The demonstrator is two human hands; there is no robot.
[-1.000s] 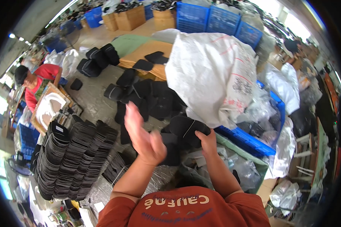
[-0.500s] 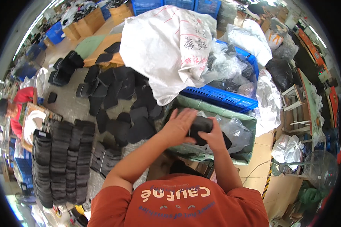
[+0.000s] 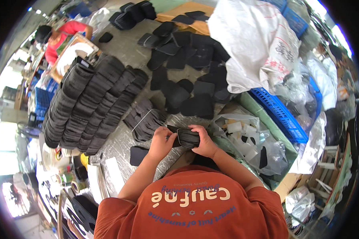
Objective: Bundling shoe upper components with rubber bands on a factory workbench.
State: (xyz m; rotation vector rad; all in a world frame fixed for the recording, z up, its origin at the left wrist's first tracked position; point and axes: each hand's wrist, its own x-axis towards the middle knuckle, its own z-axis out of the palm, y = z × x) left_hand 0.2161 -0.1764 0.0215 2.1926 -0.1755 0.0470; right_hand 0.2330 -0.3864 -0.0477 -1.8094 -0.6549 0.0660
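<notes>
Close in front of my body, both hands hold a bundle of flat black fabric pads with a thin pale band around it. My right hand is wrapped around its right end. My left hand is closed at the left end, thumb and fingers pinching near the band. Just beyond lies another banded bundle of black pads on the plastic-covered table. A single black pad lies beside my left forearm. Farther off, many loose black pads are spread in an overlapping heap.
Tall rows of stacked black pads stand at the left. On the right are a green box with plastic bags and white scraps, a blue crate and a white sack. A person in red works at the far left.
My view has turned left. The bundle has moved from over the green box to the table's near edge. My left hand, spread over it before, now pinches its end.
</notes>
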